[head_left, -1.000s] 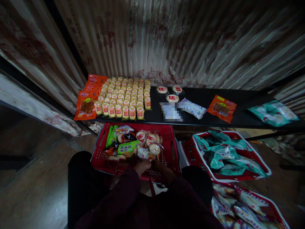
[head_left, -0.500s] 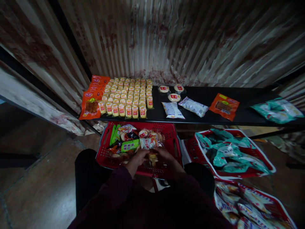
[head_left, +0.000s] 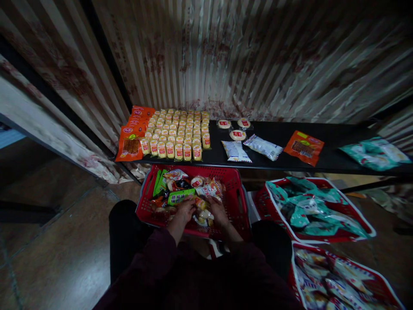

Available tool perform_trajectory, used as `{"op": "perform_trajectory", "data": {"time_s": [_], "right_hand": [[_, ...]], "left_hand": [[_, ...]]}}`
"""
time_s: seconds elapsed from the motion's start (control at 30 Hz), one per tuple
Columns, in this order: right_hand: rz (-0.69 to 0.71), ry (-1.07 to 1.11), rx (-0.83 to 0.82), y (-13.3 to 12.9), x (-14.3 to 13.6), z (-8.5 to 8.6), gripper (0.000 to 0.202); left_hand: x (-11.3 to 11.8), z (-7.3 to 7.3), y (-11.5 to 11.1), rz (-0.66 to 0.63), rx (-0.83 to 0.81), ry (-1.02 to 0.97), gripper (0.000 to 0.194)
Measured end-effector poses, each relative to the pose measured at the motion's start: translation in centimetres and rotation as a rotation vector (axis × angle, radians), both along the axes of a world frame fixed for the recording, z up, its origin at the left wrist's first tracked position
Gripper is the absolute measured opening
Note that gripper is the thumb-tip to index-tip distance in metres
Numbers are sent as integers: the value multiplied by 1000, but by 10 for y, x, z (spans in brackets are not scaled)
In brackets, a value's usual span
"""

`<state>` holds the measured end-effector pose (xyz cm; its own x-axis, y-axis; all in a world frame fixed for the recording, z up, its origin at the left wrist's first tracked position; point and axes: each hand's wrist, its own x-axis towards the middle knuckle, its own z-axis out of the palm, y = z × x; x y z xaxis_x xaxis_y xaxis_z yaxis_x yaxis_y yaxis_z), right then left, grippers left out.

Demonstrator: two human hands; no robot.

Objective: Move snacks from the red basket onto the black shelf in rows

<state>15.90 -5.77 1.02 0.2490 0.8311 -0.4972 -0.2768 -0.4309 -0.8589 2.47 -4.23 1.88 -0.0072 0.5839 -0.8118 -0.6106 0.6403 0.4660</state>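
Observation:
Over the red basket [head_left: 240,191] on my lap, my left hand [head_left: 185,211] and my right hand [head_left: 218,211] face each other with curled fingers. A small wrapped yellow cake [head_left: 200,203] with a red label is pinched between their fingertips. Beneath it lie more wrapped pieces. A green snack packet [head_left: 180,196] is just beyond my left fingers, and a white and red packet [head_left: 203,191] lies beyond the cake. Rows of similar wrapped yellow cakes [head_left: 174,133] stand on the black shelf [head_left: 274,125] ahead.
Orange packets [head_left: 130,142] lie at the shelf's left end. Round wrapped cakes [head_left: 238,135], white packets [head_left: 263,146], another orange packet [head_left: 303,147] and teal packets [head_left: 374,153] lie further right. At my right are baskets of teal bags [head_left: 314,206] and white bags [head_left: 345,286].
My hands have drawn slightly apart, and the cake between them now shows its yellow and red side. The whole view has shifted a little.

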Motion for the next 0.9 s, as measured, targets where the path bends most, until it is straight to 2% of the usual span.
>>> {"op": "perform_trajectory", "data": {"time_s": [0.07, 0.17, 0.47, 0.67, 0.8, 0.9], "right_hand": [[42, 68, -96, 0, -6, 3, 38], [91, 115, -145, -2, -15, 6, 27], [127, 211, -183, -9, -23, -1, 22], [90, 270, -147, -8, -24, 4, 21], [43, 267, -55, -2, -26, 4, 22], [30, 181, -37, 2, -29, 2, 23]], "left_hand": [[0, 0, -1, 23, 9, 25, 43], [-2, 1, -1, 15, 26, 42, 47], [-16, 13, 5, -14, 54, 119, 36], [-18, 16, 2, -18, 47, 145, 46], [-15, 11, -6, -54, 44, 115, 43], [-14, 5, -14, -58, 94, 65, 40]]}}
